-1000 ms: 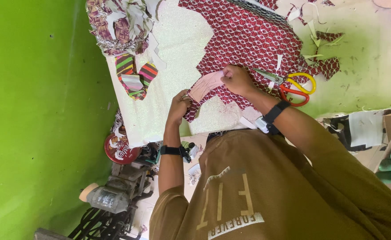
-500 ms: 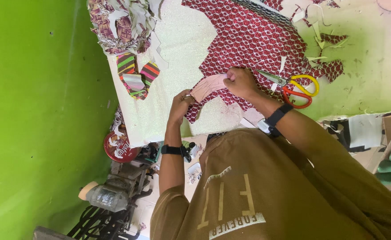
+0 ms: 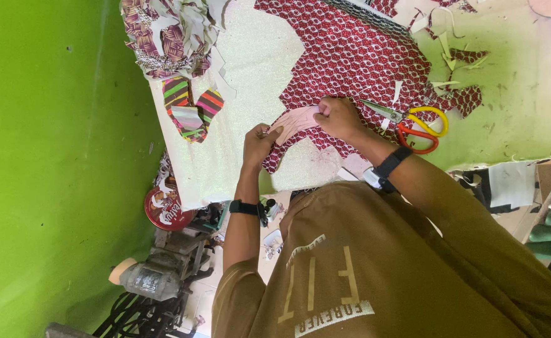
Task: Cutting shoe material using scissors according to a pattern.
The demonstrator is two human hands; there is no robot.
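Both hands are on a pale pink paper piece [image 3: 295, 122] lying over the red patterned fabric [image 3: 357, 56] on the table [image 3: 250, 56]. Left hand [image 3: 260, 143] pinches its near end, right hand [image 3: 338, 117] is clenched around the other end (fingers curled tight). Scissors [image 3: 413, 122] with yellow and red handles sit just beside the right hand. Striped fabric scraps [image 3: 191, 109] lie further left.

White table [image 3: 250, 69], red patterned cloth [image 3: 363, 56], scissors [image 3: 413, 122], striped pieces [image 3: 191, 106], perhaps fabric scraps [image 3: 163, 37]
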